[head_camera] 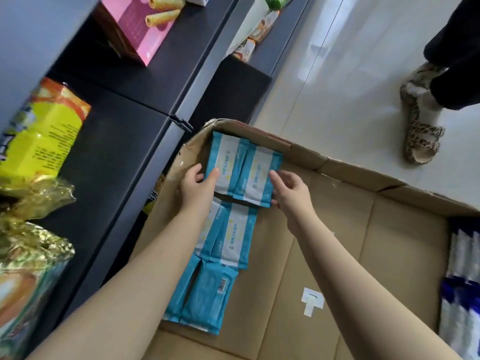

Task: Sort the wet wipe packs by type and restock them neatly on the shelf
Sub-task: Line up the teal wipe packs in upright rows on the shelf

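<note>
Light-blue wet wipe packs lie in rows along the left side of an open cardboard box point(324, 255). Two packs point(242, 167) sit in the box's far corner. My left hand point(198, 187) grips the left edge of those packs, thumb on top. My right hand point(288, 189) touches their right edge with lightly bent fingers. More light-blue packs point(233, 237) lie below them, and two lie face down point(207, 297) nearer to me. Dark-blue and white packs point(462, 287) stand at the box's right edge.
A dark shelf point(124, 141) runs along the left, holding a yellow box point(44, 131), gold-wrapped snacks point(28, 229) and a pink wafer-roll box point(140, 24). Another person's foot in a leopard-print sandal point(420, 126) stands on the white floor at the upper right.
</note>
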Motion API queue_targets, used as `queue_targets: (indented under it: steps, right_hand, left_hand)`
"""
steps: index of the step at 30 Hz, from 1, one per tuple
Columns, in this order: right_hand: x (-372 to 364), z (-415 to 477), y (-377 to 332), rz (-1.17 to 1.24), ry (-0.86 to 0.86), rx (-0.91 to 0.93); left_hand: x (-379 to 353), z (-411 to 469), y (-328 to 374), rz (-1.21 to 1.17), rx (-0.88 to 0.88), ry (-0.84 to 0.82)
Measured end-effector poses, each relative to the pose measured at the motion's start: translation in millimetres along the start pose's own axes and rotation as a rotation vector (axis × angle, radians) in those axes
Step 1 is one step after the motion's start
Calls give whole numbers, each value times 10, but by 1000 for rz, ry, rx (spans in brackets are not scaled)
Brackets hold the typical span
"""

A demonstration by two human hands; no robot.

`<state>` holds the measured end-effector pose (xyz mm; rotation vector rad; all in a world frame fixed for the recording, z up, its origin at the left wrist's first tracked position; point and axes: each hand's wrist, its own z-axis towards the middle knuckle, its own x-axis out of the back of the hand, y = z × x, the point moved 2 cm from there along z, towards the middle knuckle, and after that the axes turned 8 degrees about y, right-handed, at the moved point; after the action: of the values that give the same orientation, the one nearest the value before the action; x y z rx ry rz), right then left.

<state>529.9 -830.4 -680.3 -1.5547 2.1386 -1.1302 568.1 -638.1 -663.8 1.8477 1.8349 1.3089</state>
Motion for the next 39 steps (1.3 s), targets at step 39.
queue_targets:
  steps: [39]
  right_hand:
    - [2201,-4390,-2171,484,-410,89]
  left_hand:
    - [2534,-4776,1460,-728,-62,-174]
